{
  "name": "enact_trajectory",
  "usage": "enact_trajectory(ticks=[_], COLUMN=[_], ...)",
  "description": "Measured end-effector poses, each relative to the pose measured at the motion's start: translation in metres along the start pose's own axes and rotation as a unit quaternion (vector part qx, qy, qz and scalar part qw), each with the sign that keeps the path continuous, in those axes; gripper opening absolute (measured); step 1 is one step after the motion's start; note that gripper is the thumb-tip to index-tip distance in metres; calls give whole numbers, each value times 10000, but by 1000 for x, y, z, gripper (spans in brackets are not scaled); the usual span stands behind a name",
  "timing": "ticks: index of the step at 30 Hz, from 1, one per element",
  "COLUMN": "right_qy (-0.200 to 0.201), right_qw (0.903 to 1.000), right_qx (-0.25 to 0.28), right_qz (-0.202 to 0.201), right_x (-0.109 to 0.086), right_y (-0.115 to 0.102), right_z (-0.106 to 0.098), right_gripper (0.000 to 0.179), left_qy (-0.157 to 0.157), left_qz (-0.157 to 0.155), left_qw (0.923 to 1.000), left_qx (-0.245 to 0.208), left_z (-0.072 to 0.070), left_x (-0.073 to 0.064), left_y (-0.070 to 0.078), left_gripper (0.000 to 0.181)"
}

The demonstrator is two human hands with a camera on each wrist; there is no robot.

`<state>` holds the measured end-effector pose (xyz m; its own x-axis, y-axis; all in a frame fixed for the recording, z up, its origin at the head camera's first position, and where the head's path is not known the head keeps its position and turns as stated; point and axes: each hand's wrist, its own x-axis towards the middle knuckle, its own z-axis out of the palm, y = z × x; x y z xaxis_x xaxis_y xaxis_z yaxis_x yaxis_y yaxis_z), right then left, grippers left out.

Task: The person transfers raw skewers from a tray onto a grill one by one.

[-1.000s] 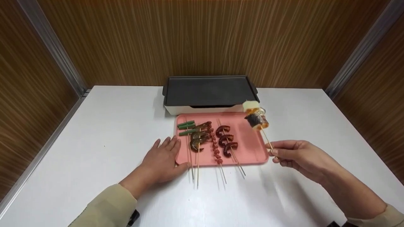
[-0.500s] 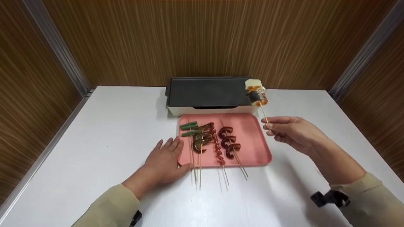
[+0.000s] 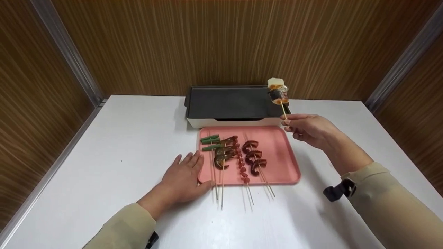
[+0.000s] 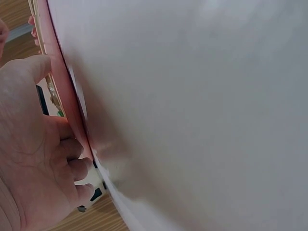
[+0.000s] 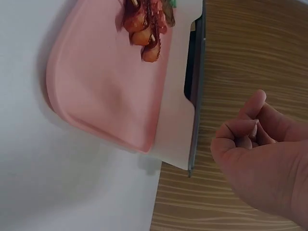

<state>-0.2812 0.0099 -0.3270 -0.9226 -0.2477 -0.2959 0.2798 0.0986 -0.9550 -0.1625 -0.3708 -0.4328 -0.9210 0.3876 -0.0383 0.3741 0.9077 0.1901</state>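
Observation:
My right hand [image 3: 308,129] pinches the stick of a food skewer [image 3: 278,91] with a white piece on top and a dark, glossy piece below. It holds the skewer upright in front of the right end of the black griddle [image 3: 232,102]. In the right wrist view, the right hand [image 5: 260,149] hides the skewer. My left hand [image 3: 183,178] rests with fingers spread at the left edge of the pink tray [image 3: 277,145]. On the tray lie green vegetable pieces [image 3: 210,139], a shrimp skewer [image 3: 223,155], a skewer of small red pieces [image 3: 242,166] and an octopus tentacle skewer [image 3: 255,157].
The griddle's white base [image 3: 204,122] stands right behind the tray on a white table [image 3: 138,138]. Several stick ends reach past the tray's front edge. Wood-grain panels [image 3: 225,41] enclose the table at the back and sides.
My right hand has lifted the skewer up and away from the tray's right side, toward the griddle. The left hand keeps its place at the tray; the view has shifted slightly.

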Motion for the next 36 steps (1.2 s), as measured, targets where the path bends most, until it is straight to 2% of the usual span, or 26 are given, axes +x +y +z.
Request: enact_trajectory(ticks=[6, 13, 21, 24, 36], right_qy=[-144, -130, -15, 29, 213], right_qw=[9998, 9996, 9987, 9983, 9979], right_qx=[130, 132, 81, 42, 52], right_qz=[64, 202, 507, 576, 609], right_x=[21, 34, 40, 42, 42], right_y=[7, 12, 17, 18, 26], right_z=[-2, -7, -10, -10, -12], right_gripper=[16, 21, 16, 21, 19], left_qy=[5, -10, -7, -2, 40], left_qz=[-36, -27, 5, 1, 52], left_qw=[10000, 10000, 10000, 10000, 10000], left_qx=[25, 66, 77, 80, -14], left_z=[1, 0, -1, 0, 1], left_x=[0, 0, 0, 0, 3], left_y=[-1, 1, 2, 3, 3], left_gripper=[92, 94, 92, 91, 92])
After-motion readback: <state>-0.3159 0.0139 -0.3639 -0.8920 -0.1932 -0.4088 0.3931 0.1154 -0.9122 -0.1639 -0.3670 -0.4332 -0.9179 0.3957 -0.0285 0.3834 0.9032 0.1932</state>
